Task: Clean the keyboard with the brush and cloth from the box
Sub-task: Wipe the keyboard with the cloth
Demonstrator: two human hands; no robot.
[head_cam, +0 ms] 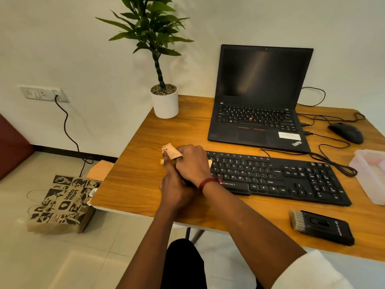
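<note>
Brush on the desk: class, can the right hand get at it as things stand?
Probably yes: only the low keyboard and bare desk lie between the right hand and the brush, though it grips the cloth.

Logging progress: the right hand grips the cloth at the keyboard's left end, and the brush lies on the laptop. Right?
No: the head view shows the brush lying on the table in front of the keyboard, not on the laptop. The right hand does grip the cloth at the keyboard's left end.
</note>
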